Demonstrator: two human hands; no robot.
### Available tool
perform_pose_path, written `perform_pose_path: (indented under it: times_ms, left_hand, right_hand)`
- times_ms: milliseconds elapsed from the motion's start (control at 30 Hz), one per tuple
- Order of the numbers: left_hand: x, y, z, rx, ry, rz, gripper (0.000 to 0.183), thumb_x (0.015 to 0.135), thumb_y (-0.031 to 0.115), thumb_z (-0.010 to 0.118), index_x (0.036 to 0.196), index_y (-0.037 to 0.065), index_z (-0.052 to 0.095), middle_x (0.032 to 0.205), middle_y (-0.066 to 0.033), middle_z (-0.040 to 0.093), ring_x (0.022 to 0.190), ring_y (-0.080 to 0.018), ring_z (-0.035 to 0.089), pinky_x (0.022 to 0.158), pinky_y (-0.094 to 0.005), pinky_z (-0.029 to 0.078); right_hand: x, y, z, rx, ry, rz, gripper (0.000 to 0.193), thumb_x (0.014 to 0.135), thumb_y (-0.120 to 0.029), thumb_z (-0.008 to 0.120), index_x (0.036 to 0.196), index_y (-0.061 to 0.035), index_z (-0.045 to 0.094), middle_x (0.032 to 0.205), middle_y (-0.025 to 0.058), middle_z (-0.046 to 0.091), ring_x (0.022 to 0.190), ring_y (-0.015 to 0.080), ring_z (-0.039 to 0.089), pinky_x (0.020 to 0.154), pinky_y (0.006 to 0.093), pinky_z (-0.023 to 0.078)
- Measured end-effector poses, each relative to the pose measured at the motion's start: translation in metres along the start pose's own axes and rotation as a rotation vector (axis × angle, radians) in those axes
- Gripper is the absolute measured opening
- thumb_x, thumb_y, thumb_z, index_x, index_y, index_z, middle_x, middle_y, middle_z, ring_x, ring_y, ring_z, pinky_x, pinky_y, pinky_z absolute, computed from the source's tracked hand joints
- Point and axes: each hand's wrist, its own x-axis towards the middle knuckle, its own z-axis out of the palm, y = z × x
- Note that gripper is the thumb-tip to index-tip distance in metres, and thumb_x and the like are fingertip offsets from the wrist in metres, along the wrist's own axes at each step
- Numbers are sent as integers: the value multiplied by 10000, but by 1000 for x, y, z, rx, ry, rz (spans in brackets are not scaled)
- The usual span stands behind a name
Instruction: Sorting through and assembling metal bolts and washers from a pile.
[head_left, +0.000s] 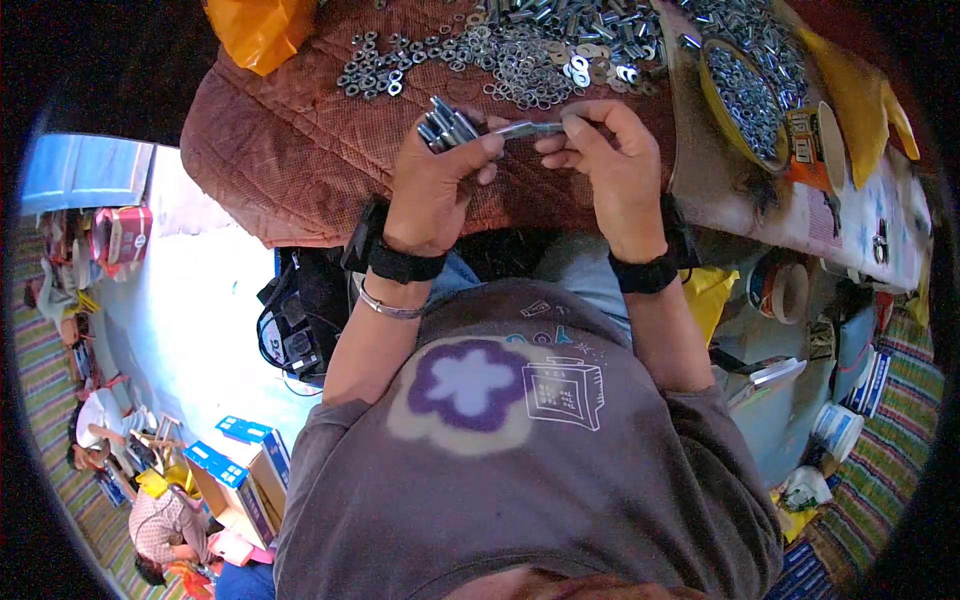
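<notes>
My left hand [430,195] is closed round a bundle of silvery metal bolts [447,128], their ends sticking up past the fingers. One more bolt [522,130] lies level between the two hands, its left end at my left thumb and fingers. At its other end, my right hand [622,185] pinches it between thumb and forefinger; the fingertips hide that end. Both hands are above the near part of a table with a reddish-brown quilted cover [300,150]. Just beyond them lie a heap of flat washers [525,82] and scattered nuts [372,62].
Metal sleeves [610,22] are piled at the far edge. To the right stand a yellow-rimmed bowl [710,92] of small metal rings and an orange paper cup [808,150]. An orange bag [262,35] sits far left. A person [170,525] crouches by boxes at lower left.
</notes>
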Motion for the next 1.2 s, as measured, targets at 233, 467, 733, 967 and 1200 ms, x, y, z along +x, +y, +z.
perform_pose_path:
  times_ms: [233, 467, 733, 967, 1200]
  left_hand:
    - [-2, -16, -2, -24, -92, 26, 94, 770, -20, 615, 851, 5, 573, 737, -54, 608, 586, -102, 527, 540, -211, 443]
    - [0, -16, -9, -24, -114, -21, 74, 808, 67, 606, 849, 6, 595, 731, -48, 603, 558, -91, 489, 503, -211, 402]
    - [-3, -22, -8, -120, -65, -196, 76, 853, 109, 567, 884, 40, 561, 769, -45, 595, 583, -91, 498, 474, -208, 384]
    - [-2, -28, -8, -39, -1, -127, 104, 847, 137, 587, 874, 42, 557, 758, -43, 602, 586, -89, 532, 431, -188, 370]
    - [-3, -34, -3, -23, 16, -88, 121, 842, 154, 601, 877, 48, 553, 751, -43, 617, 521, -89, 525, 404, -187, 368]
  right_hand:
    - [-19, 8, 11, 73, -56, 139, 127, 883, -80, 501, 961, 19, 517, 839, 92, 592, 724, 164, 609, 616, 265, 514]
    - [-22, 10, 9, 0, -198, 96, 116, 842, -62, 548, 917, 24, 526, 769, 86, 595, 627, 148, 608, 504, 244, 484]
    - [-27, 18, 7, -353, -190, -101, 119, 803, -100, 616, 867, -15, 562, 714, 69, 603, 571, 113, 587, 479, 253, 456]
    - [-23, 19, 7, -294, -147, 105, 140, 818, -136, 602, 842, -4, 562, 628, 63, 578, 495, 105, 544, 433, 252, 422]
    - [-24, 34, 6, -268, -98, 160, 192, 817, -183, 608, 770, -6, 546, 599, 65, 555, 483, 115, 506, 433, 268, 391]
